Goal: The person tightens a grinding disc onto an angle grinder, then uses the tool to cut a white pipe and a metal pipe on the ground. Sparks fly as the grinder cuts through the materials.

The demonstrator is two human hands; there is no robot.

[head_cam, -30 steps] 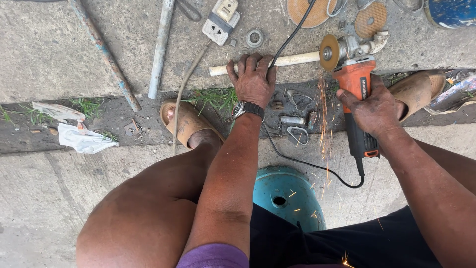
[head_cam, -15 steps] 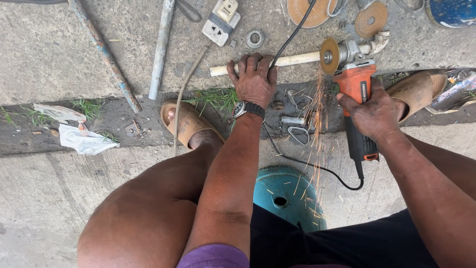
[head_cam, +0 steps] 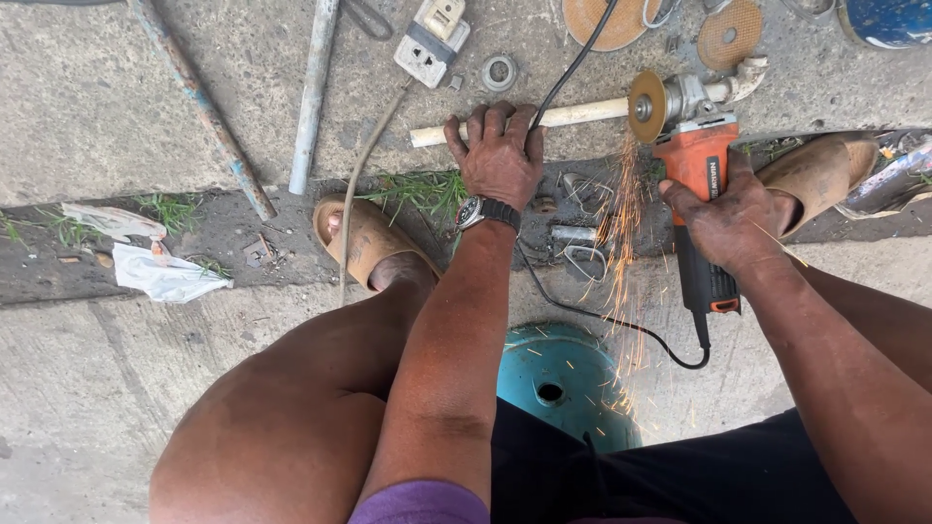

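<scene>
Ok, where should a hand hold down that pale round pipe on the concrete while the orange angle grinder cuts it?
Press on the pale round pipe from above, on its long free stretch left of the disc, where the left hand sits. Probably best, since sparks fly toward the person near the cut, and the right hand grips the orange angle grinder.

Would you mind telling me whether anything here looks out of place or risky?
Yes: sparks from the angle grinder in the right hand spray back toward the bare legs. The left hand pins the pale pipe ungloved, with the grinder's black cord running beneath it.
</scene>
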